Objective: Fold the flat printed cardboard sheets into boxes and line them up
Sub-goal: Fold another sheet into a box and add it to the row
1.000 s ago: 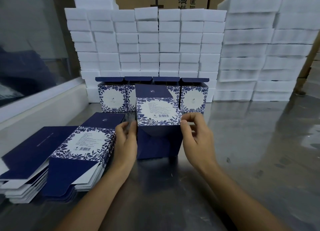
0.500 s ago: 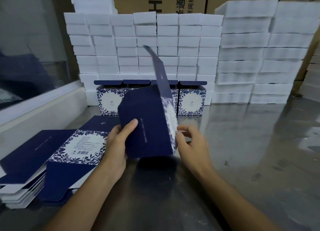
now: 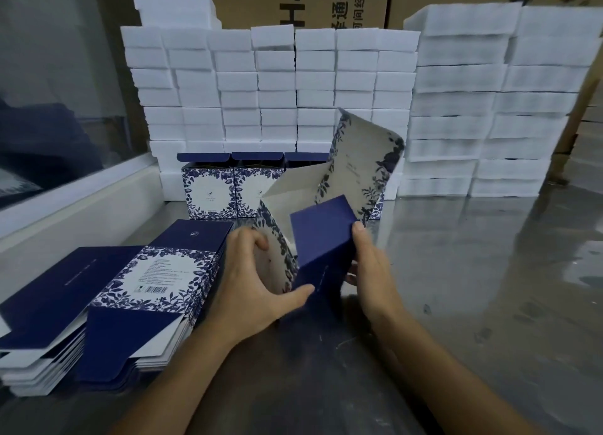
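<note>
Head view: both hands were on one half-opened sheet held just above the steel table, centre frame; L hand gripped its near-left corner, thumb curled across the blue bottom edge, fingers wrapped behind the floral panel; R hand held the blue side panel, thumb on the top corner, fingers behind, mostly hidden so can't tell their spread; floral flap stood up toward 1 o'clock, white inside facing cam, sleeve not yet squared.

Flat stack lay at 9 o'clock of the hands, just beside the L wrist; finished row stood at 12 o'clock, lids open, right end hidden behind the raised flap; white foam blocks walled off the back.

Judgement on the step: open the sleeve square first, w/ pressure along the scored creases, not mid-panel, else the print buckles; keep L hand as anchor at the corner, R hand pushes the blue side to 90°; tuck bottom flaps only after corners are true; then park it at the right end of the row, flush w/ neighbours.
</note>
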{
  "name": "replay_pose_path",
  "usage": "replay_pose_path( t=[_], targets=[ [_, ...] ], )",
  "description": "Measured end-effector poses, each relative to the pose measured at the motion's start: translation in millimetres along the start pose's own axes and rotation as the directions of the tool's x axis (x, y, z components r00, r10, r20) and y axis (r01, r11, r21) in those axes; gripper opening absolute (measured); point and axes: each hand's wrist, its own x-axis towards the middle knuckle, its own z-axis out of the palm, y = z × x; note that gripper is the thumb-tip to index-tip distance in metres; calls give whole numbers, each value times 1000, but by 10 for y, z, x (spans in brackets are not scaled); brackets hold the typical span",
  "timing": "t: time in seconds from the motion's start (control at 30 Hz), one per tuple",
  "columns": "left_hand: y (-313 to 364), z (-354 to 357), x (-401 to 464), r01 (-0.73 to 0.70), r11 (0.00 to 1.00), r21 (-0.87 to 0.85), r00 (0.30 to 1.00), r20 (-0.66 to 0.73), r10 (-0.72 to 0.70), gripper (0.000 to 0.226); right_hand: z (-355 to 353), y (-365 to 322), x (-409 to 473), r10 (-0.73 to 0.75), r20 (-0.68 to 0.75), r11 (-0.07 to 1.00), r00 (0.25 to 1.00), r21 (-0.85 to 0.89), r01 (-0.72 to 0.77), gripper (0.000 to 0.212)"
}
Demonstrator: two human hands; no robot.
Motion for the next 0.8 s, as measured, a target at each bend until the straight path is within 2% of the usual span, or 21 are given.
replay_pose_path(
  t=[0.1,0.17,0.3,0.5,0.6,0.8],
  targets=[
    [-27,-22,15,-96,989,110,991,-79,105,81,-8,4,42,5,-144,999,990,-39,-10,42],
    [-17,-38,23,-112,983,142,987,-98,126,83,-27,17,33,-3,-209,995,978,-102,-18,48],
    [1,-37,22,-148,967,208,984,-63,164,86,-31,25,62,7,-139,998,990,-64,-16,56],
    [-21,-29,3,-152,951,269,984,-45,170,90,-48,68,100,-11,-117,993,993,-117,-3,69],
    [-11,-21,12,-146,937,316,985,-40,167,86,-27,54,74,-12,-119,996,993,-84,2,61],
    [-35,-6,12,-107,923,370,991,-34,128,84,55,31,23,41,27,993,999,-112,-37,56]
  ],
)
